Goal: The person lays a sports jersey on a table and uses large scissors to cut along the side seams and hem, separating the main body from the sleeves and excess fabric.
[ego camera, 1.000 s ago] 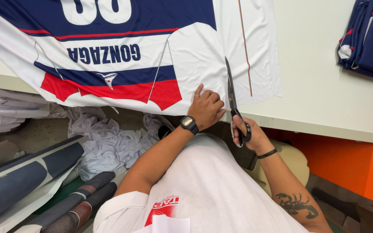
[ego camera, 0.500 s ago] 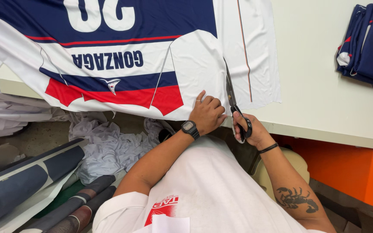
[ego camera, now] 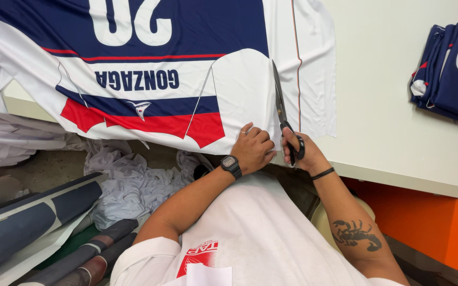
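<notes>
Cutting along the printed fabric panel (ego camera: 149,79) at the table's (ego camera: 398,106) near edge. Right hand (ego camera: 306,153) is clamped through the handles of the black scissors (ego camera: 282,114); the blades now lie flatter and deeper into the white cloth than a second ago, when they stood more upright, so the cut has advanced away from the edge. Left hand (ego camera: 253,148) is curled shut, knuckles pinning the fabric just left of the blades. A thin red line (ego camera: 297,63) runs just right of the blades. Bare tabletop to the right; folded navy stack (ego camera: 451,71) sits well apart at the right edge.
</notes>
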